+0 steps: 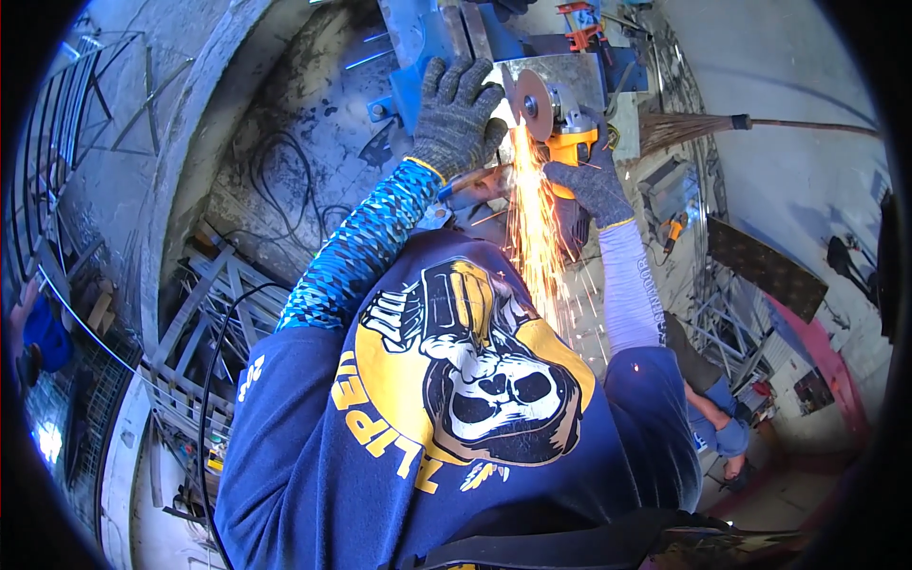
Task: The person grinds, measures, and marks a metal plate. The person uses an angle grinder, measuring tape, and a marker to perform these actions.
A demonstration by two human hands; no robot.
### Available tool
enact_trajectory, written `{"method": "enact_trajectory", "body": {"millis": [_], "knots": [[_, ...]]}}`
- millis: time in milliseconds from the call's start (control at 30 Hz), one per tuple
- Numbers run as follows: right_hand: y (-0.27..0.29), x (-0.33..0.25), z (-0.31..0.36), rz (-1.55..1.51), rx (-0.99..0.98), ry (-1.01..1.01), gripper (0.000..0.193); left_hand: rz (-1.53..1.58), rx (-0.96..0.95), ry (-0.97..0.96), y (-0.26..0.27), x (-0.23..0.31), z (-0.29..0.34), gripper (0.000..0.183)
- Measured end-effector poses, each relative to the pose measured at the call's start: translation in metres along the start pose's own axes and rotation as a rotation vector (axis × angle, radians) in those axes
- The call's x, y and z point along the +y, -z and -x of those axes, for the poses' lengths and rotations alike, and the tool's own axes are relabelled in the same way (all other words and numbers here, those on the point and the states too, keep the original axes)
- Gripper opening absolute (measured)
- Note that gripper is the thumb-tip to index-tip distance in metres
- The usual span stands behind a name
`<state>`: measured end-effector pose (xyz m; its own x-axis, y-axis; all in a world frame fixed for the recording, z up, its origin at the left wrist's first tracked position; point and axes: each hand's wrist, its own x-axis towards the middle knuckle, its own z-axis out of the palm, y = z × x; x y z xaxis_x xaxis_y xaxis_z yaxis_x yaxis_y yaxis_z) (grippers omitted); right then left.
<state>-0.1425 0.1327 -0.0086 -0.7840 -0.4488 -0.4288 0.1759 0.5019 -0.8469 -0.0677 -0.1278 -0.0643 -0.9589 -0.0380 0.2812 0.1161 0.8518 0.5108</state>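
My right hand [591, 180], in a dark knitted glove, is closed around a yellow angle grinder [572, 145]. The grinder's reddish-brown disc [533, 101] stands on edge against metal. A stream of orange sparks [534, 228] flies from its lower edge toward my body. My left hand [458, 109], in a matching glove, lies flat with fingers apart on a blue bench vise [410, 90], just left of the disc. Behind the disc is a flat grey metal plate [579, 78]. The exact contact point is hidden by the glare.
A broom [679, 131] lies to the right, near another yellow power tool [674, 231] on the floor. Metal frames [204, 309] are stacked at left, with a black cable [285, 180] beyond. Another person [727, 432] is at the lower right, and someone in blue [46, 332] at far left.
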Motion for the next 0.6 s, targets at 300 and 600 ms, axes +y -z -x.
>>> {"method": "enact_trajectory", "body": {"millis": [300,600], "knots": [[-0.002,-0.005,-0.002,-0.029,0.0,-0.019,0.109,0.01,0.001,0.002,0.0,0.0,0.001,0.052],[-0.003,-0.016,-0.001,-0.037,0.002,-0.045,0.107,0.006,0.001,0.005,-0.002,-0.001,0.001,0.054]]}}
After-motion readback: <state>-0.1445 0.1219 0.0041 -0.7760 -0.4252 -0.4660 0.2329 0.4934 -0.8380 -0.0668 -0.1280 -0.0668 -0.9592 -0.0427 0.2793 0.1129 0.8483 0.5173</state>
